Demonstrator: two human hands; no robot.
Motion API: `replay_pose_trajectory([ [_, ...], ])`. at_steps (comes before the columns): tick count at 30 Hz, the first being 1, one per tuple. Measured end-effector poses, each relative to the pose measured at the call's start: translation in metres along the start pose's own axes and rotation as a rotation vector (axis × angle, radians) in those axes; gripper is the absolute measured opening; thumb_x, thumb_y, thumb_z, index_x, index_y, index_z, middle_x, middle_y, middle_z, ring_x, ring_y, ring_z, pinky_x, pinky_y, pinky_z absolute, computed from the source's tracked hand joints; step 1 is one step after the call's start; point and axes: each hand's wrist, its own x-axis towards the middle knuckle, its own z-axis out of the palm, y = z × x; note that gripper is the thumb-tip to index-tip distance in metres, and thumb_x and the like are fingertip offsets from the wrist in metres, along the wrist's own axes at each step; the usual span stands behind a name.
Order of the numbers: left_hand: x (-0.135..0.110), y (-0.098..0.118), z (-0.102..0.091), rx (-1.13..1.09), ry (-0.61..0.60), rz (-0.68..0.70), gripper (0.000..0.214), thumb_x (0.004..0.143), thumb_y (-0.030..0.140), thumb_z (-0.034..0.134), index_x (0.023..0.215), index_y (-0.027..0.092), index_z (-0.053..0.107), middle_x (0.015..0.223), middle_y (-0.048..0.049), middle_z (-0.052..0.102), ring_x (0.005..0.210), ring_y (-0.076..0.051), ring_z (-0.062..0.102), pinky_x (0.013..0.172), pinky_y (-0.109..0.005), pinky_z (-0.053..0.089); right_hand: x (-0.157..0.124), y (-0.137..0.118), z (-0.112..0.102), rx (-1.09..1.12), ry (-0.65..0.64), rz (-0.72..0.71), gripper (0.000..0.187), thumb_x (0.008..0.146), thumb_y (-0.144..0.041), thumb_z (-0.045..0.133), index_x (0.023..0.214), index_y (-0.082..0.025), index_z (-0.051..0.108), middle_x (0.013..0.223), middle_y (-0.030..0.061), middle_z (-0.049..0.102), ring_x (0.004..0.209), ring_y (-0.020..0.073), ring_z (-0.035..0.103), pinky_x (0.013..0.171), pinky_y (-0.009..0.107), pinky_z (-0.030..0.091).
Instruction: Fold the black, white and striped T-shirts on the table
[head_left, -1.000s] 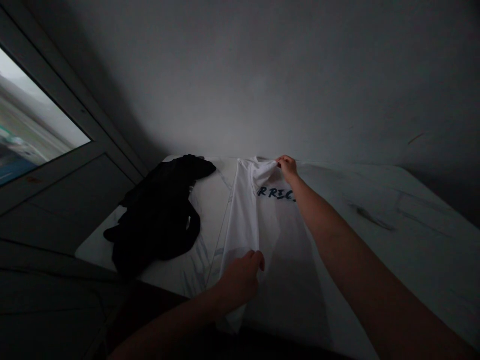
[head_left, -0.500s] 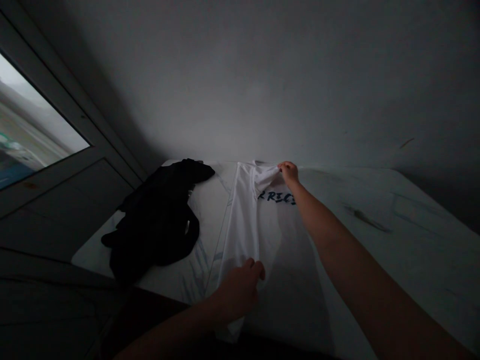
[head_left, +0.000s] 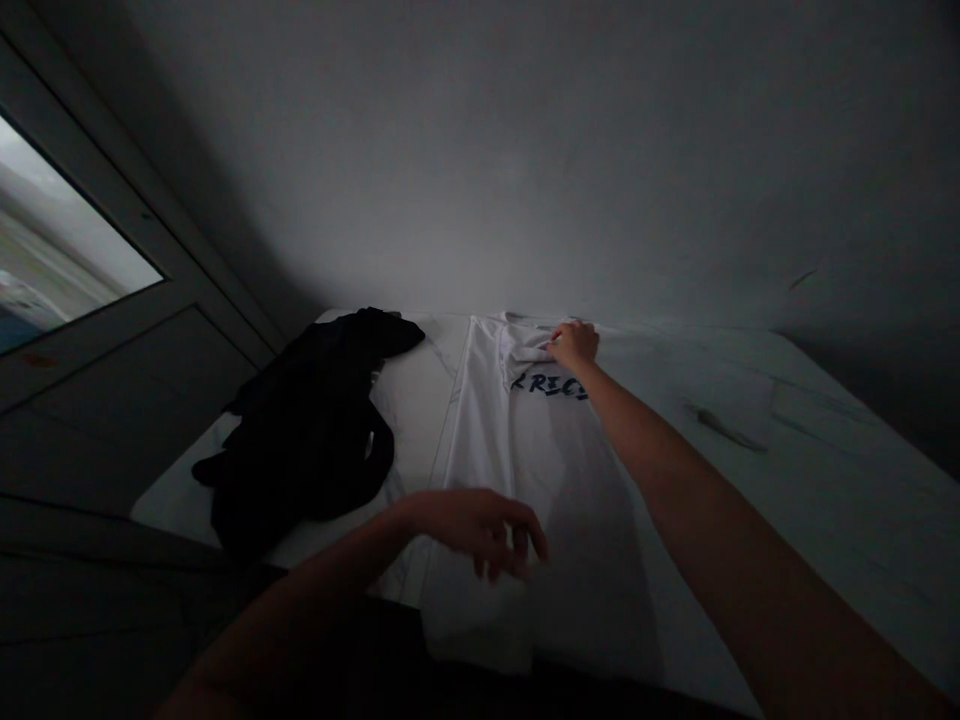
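A white T-shirt (head_left: 480,430) lies on the table with its left side folded inward and dark lettering (head_left: 551,386) across the chest. At its far end my right hand (head_left: 576,345) is closed on the bunched sleeve, thumb and fingertips at the cloth. Over the lower part of the shirt hovers my left hand (head_left: 480,530), its fingers curved, apart and holding nothing. The shirt's bottom edge hangs at the near table edge.
Dark crumpled clothing (head_left: 307,430) is heaped on the left of the marble-patterned table (head_left: 697,520). A grey wall (head_left: 510,170) stands behind the table. At the left is a panelled door (head_left: 127,370) with a window. The light is dim.
My left hand has risen off the shirt's near part, its fingers spreading. My right hand has brought the raised sleeve down flatter onto the shirt. The view has shifted slightly.
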Motion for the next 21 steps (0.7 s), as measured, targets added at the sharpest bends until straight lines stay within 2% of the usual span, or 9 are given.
replay_pose_trajectory([
  [2,0.010,-0.002,-0.038,0.205,0.250,-0.004,0.026,0.090,0.031,0.062,0.114,0.022,0.062,0.098,-0.0025,0.067,0.082,-0.015,0.066,0.075,-0.029,0.054,-0.006,-0.015,0.002,-0.004,-0.048,-0.098,0.011,0.066,-0.015,0.075,0.073,-0.020,0.068,0.101,0.0110,0.066,0.111,0.0303,0.053,0.101,0.043,0.038],
  [5,0.037,-0.013,-0.099,0.641,0.763,-0.121,0.023,0.091,0.024,0.060,0.113,0.019,0.061,0.114,-0.0068,0.065,0.108,-0.020,0.061,0.098,-0.034,0.046,-0.013,-0.035,0.009,0.036,-0.199,-0.217,0.018,0.069,-0.022,0.077,0.086,-0.023,0.070,0.106,0.0085,0.068,0.110,0.0284,0.057,0.102,0.040,0.039],
  [6,0.047,-0.018,-0.118,0.743,0.889,-0.181,0.024,0.092,0.021,0.058,0.115,0.018,0.060,0.120,-0.0086,0.063,0.115,-0.021,0.057,0.104,-0.035,0.042,-0.015,-0.039,0.011,0.038,-0.261,-0.239,0.026,0.067,-0.024,0.079,0.091,-0.023,0.070,0.109,0.0087,0.069,0.112,0.0291,0.057,0.102,0.040,0.039],
  [8,0.066,-0.028,-0.153,0.844,1.033,-0.280,0.027,0.094,0.018,0.051,0.120,0.016,0.057,0.128,-0.0123,0.057,0.123,-0.024,0.052,0.108,-0.037,0.037,-0.015,-0.043,0.012,0.029,-0.364,-0.240,0.046,0.058,-0.025,0.085,0.101,-0.024,0.069,0.113,0.0093,0.070,0.114,0.0308,0.058,0.100,0.040,0.040],
  [10,0.082,-0.036,-0.181,0.865,1.082,-0.318,0.030,0.095,0.015,0.045,0.124,0.015,0.054,0.132,-0.0148,0.054,0.123,-0.025,0.051,0.106,-0.038,0.038,-0.011,-0.043,0.010,0.023,-0.431,-0.226,0.058,0.052,-0.022,0.087,0.106,-0.024,0.068,0.112,0.0099,0.071,0.111,0.0317,0.060,0.096,0.039,0.043],
  [12,0.096,-0.041,-0.205,0.880,1.100,-0.312,0.033,0.096,0.012,0.040,0.127,0.015,0.052,0.134,-0.0145,0.053,0.121,-0.025,0.051,0.103,-0.037,0.040,-0.006,-0.042,0.006,0.027,-0.467,-0.228,0.058,0.051,-0.020,0.085,0.107,-0.022,0.069,0.107,0.0095,0.072,0.102,0.0306,0.064,0.088,0.037,0.047],
  [18,0.121,-0.042,-0.275,0.960,1.163,-0.297,0.044,0.094,0.005,0.034,0.132,0.020,0.051,0.134,-0.0123,0.053,0.119,-0.023,0.051,0.097,-0.035,0.043,0.000,-0.040,-0.012,0.092,-0.587,-0.351,0.025,0.060,-0.009,0.066,0.080,-0.021,0.073,0.083,0.0005,0.072,0.081,0.0195,0.065,0.074,0.027,0.049],
  [19,0.124,-0.041,-0.288,0.977,1.163,-0.290,0.045,0.094,0.004,0.034,0.132,0.021,0.051,0.134,-0.0119,0.053,0.120,-0.023,0.050,0.098,-0.035,0.042,0.000,-0.038,-0.018,0.099,-0.639,-0.380,0.023,0.059,-0.007,0.064,0.075,-0.020,0.073,0.082,0.0003,0.072,0.080,0.0188,0.064,0.074,0.026,0.048],
  [21,0.127,-0.040,-0.312,1.011,1.140,-0.276,0.044,0.093,0.004,0.037,0.128,0.023,0.055,0.133,-0.0107,0.054,0.121,-0.023,0.049,0.100,-0.036,0.042,0.002,-0.033,-0.031,0.099,-0.873,-0.441,0.021,0.057,-0.006,0.065,0.070,-0.019,0.074,0.081,0.0006,0.072,0.080,0.0183,0.064,0.075,0.026,0.048],
])
